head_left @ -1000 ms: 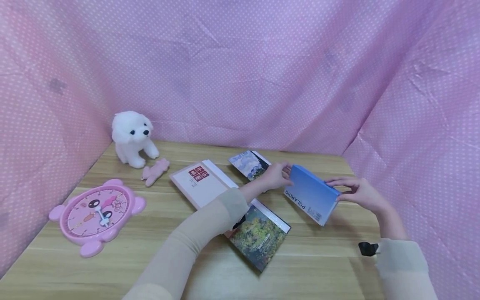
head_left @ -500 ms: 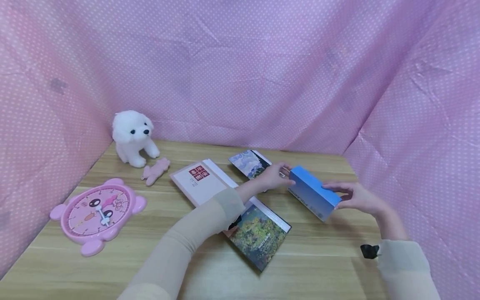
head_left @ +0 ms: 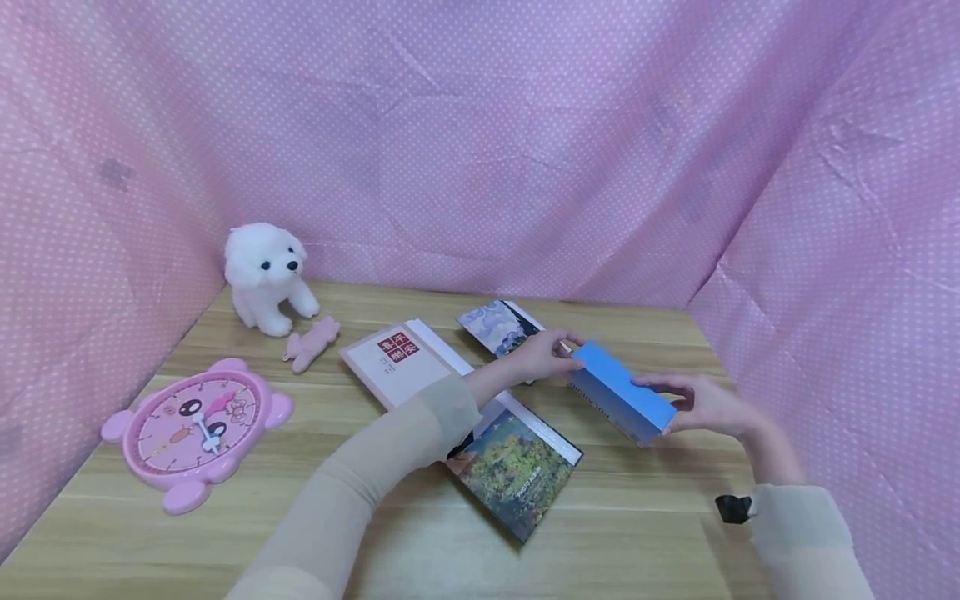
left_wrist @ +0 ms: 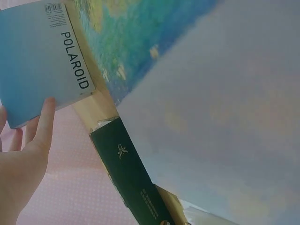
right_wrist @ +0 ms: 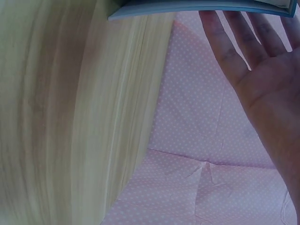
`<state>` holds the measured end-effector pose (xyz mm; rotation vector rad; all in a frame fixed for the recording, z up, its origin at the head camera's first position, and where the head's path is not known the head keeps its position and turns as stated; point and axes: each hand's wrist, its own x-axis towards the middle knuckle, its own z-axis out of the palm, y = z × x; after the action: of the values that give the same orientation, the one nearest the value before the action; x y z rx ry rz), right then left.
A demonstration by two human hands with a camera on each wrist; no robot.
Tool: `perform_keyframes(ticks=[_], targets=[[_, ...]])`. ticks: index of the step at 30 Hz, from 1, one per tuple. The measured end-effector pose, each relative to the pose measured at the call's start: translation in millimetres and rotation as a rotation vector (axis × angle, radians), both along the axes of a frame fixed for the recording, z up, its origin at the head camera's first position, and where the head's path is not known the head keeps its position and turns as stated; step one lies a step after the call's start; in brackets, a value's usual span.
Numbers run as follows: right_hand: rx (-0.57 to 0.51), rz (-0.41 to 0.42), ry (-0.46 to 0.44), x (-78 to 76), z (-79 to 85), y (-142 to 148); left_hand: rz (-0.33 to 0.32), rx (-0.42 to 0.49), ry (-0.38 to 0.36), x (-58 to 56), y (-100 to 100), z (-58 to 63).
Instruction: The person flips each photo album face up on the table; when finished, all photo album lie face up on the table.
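Observation:
In the head view, both hands hold a blue photo album (head_left: 622, 392) lettered POLAROID, which stands on its long edge with a narrow blue side facing up. My left hand (head_left: 543, 354) pinches its left end; the left wrist view shows one finger along the lettered cover (left_wrist: 42, 70) and other fingers behind. At the right end, my right hand (head_left: 708, 404) grips the top edge and corner, thumb on the near side. The right wrist view catches only the album's lower edge (right_wrist: 201, 5) above the fingers. Whether it touches the table is unclear.
Left of it lie a white album with red squares (head_left: 397, 358), a flower-painting album (head_left: 517, 475) and a swirling-sky album (head_left: 495, 325). A pink clock toy (head_left: 198, 429), pink plush (head_left: 311, 343) and white toy dog (head_left: 266, 279) are farther left. Pink dotted cloth (head_left: 525, 167) surrounds the table.
The blue album has tipped so its narrow top side shows and its lettered cover is foreshortened. Both hands have moved with it, slightly left and down. The other things stay put.

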<state>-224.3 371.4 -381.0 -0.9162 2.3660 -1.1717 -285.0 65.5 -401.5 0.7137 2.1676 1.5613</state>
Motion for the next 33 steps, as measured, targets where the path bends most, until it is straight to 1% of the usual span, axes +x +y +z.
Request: perform_keyframes(ticks=[3,5,7,9,13,16,19,24,27,33], targets=[[-0.004,0.031,0.0,1.2,-0.9,-3.4,-0.014,-0.072,0.077,1.1,-4.4,-0.8],[0.009,0.038,-0.009,2.0,-1.9,-6.7,-0.022,-0.112,0.123,2.8,-8.7,-1.9],[0.033,0.047,-0.016,2.6,-2.9,-10.5,-0.031,-0.132,0.156,4.9,-13.0,-3.1],[0.054,0.063,-0.008,2.9,-4.1,-13.8,-0.042,-0.117,0.156,6.6,-16.1,-4.4],[0.079,0.094,0.025,2.6,-6.4,-19.1,-0.044,-0.092,0.15,8.3,-19.5,-7.2],[0.077,0.109,0.042,1.8,-8.3,-21.7,-0.04,-0.106,0.154,8.3,-20.7,-8.8],[0.071,0.129,0.057,0.9,-11.3,-23.3,-0.05,-0.121,0.14,9.1,-22.7,-9.2],[0.05,0.14,0.07,0.9,-19.4,-24.3,-0.106,-0.137,0.11,11.6,-28.6,-10.0],[0.05,0.12,0.075,1.8,-24.8,-25.6,-0.142,-0.158,0.104,11.8,-31.5,-12.7],[0.1,0.069,0.119,5.2,-34.0,-29.5,-0.223,-0.205,0.087,12.5,-33.1,-20.0]])
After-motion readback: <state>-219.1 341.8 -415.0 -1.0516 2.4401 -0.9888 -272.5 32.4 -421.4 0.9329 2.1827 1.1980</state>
